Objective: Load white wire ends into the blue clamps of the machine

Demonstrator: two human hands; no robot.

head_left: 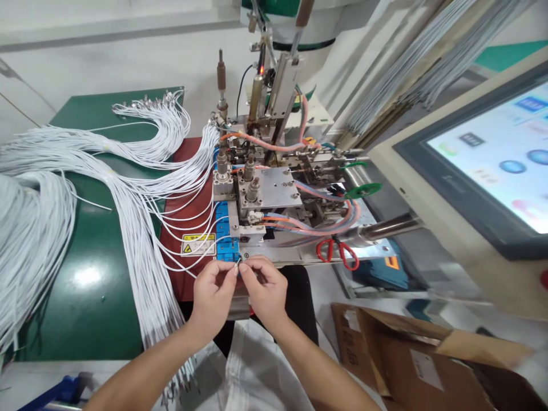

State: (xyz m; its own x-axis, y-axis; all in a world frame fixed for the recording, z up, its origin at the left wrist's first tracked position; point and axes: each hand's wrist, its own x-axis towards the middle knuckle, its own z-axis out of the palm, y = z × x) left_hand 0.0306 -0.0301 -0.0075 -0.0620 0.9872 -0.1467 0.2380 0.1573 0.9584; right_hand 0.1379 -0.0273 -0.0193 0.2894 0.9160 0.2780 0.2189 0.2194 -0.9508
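My left hand point(213, 293) and my right hand point(266, 288) meet at the front edge of a small metal machine point(265, 188). Both pinch a thin white wire end with a tiny connector point(238, 263) between thumb and forefinger, just below the machine's blue terminal block point(222, 240). A thick bundle of white wires point(141, 228) fans out from the green table point(85, 274) on the left and runs down past my left wrist.
Red-handled scissors point(338, 251) lie on the machine's base at the right. A touchscreen panel point(492, 160) stands at the far right. An open cardboard box point(419, 359) sits at lower right. A yellow warning label point(197, 244) is on the red mat.
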